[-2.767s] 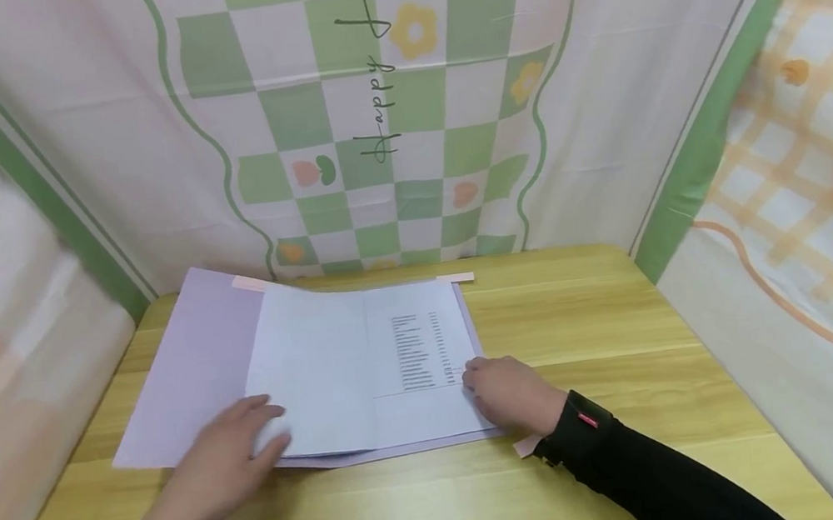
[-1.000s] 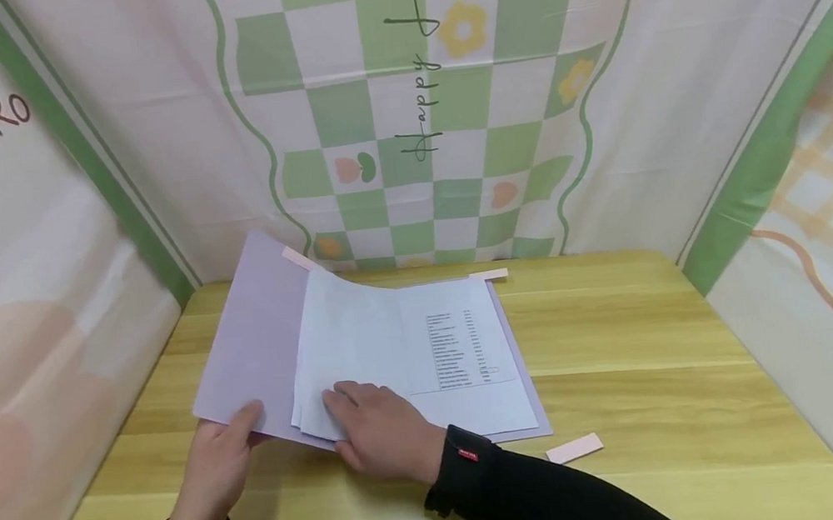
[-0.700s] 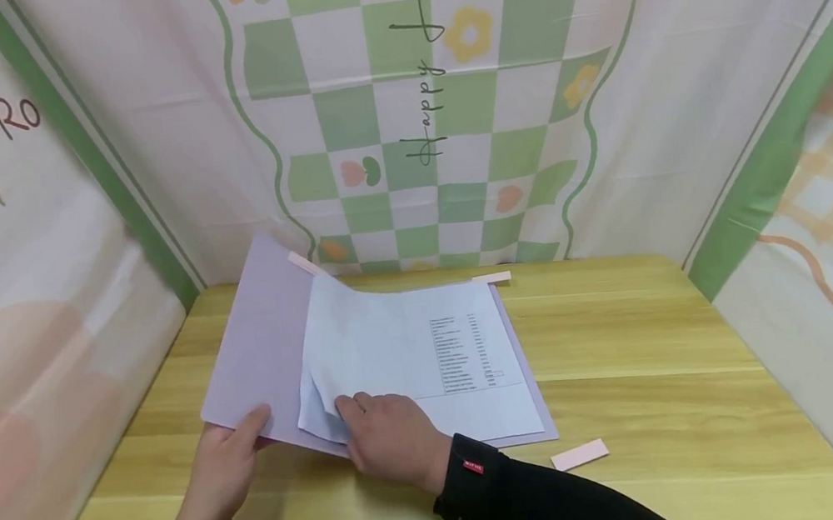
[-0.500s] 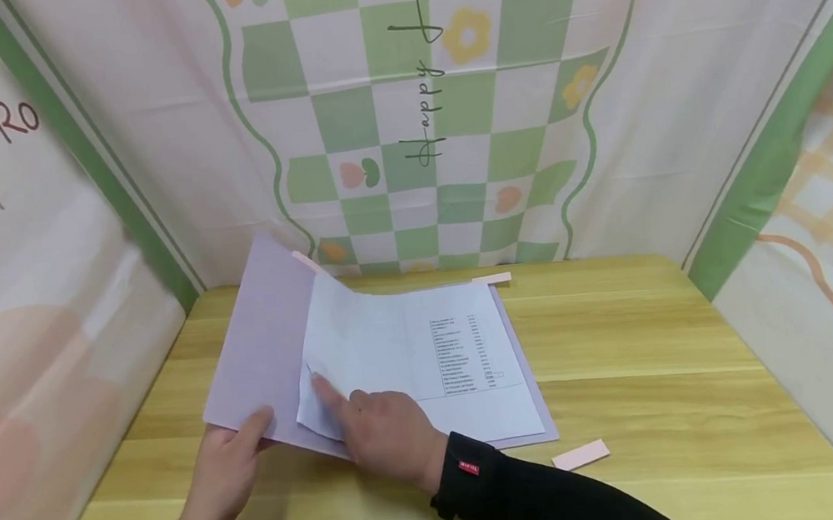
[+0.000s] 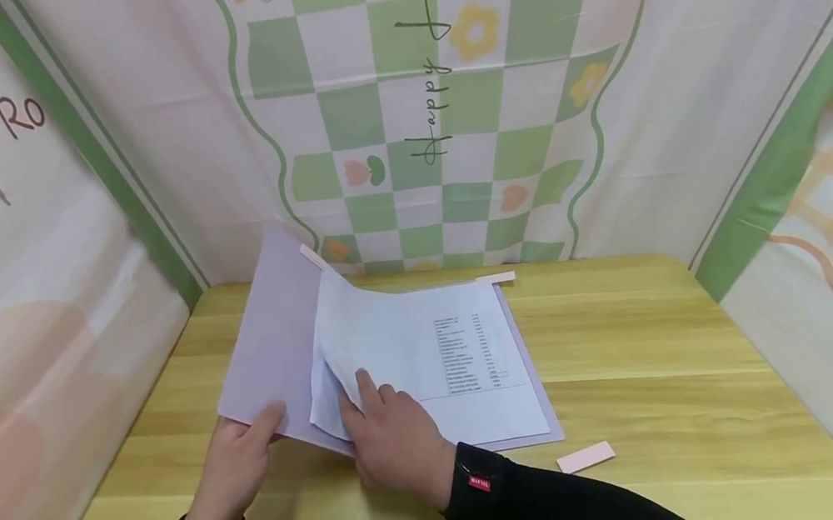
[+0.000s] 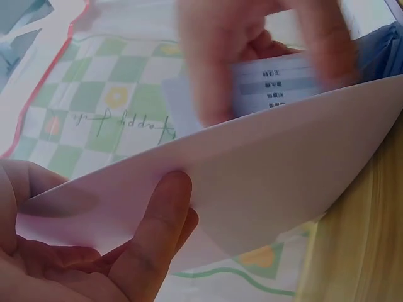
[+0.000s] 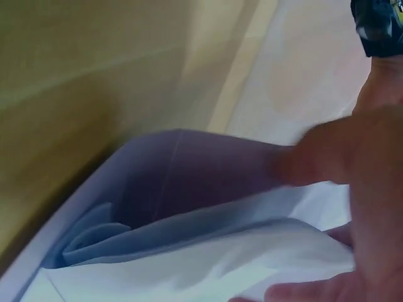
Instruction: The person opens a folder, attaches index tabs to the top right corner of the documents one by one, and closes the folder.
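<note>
A lilac folder [image 5: 265, 333] lies spread on the table with white sheets inside. My left hand [image 5: 238, 457] grips the lower corner of its raised left cover, thumb on the inner face. In the left wrist view, my left fingers [image 6: 167, 207] lie against the cover. My right hand [image 5: 400, 441] holds the curled lower left edge of the top sheet [image 5: 371, 331] between thumb and index finger. Under it shows another sheet [image 5: 327, 402]. In the right wrist view, the sheet edges [image 7: 208, 251] bow up between my right thumb [image 7: 302, 160] and fingers.
A printed list [image 5: 467, 356] stands on the right-hand page. Pink strips jut from the folder's top, one at the left [image 5: 313, 256] and one at the right [image 5: 497, 277]. A loose pink strip [image 5: 586, 457] lies on the wooden table [image 5: 661, 370]. Patterned cloth [image 5: 439, 107] hangs behind.
My left hand has moved onto the cover and raised it. My right hand has crossed from the right page to the left sheets, and the top sheet's lower edge now curls away from the one beneath.
</note>
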Demonstrator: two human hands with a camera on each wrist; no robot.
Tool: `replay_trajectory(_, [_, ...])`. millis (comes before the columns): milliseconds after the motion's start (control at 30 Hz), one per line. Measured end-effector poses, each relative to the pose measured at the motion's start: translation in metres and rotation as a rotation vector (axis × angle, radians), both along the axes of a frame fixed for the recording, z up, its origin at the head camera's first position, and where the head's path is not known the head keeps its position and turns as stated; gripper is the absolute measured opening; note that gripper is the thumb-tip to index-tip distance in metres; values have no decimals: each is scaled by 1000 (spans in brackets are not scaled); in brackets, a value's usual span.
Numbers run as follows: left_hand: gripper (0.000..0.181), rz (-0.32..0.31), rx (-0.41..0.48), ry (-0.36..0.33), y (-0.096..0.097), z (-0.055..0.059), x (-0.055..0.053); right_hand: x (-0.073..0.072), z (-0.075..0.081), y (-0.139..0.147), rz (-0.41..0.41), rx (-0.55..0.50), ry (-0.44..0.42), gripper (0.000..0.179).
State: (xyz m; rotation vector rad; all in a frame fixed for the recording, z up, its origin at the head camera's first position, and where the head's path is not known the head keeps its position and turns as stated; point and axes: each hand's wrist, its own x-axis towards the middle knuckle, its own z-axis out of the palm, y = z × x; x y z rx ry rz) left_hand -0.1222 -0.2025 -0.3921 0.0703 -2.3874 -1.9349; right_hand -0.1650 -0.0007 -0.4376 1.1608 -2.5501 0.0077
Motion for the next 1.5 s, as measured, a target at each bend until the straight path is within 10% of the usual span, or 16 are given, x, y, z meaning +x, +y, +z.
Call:
replay_trajectory(267, [40,4,-3,29,1,0,1,0,-11,2,64,-203,63,74])
replay_trajectory(533, [38,-24,-10,61,2,0,1,-7,-3,2,123,-331,266,46])
replay_trajectory(733, [36,-25,-14,89,4,-1,3,-10,14,15,-8,-310,153,29])
replay_trajectory(967, [35,-24,-30,120,3,-1,2,-20,26,33,19,-393,39,62])
replay_trajectory(1500, [35,0,-177,72,-2,-1,2,-21,39,83,1,-436,61,10])
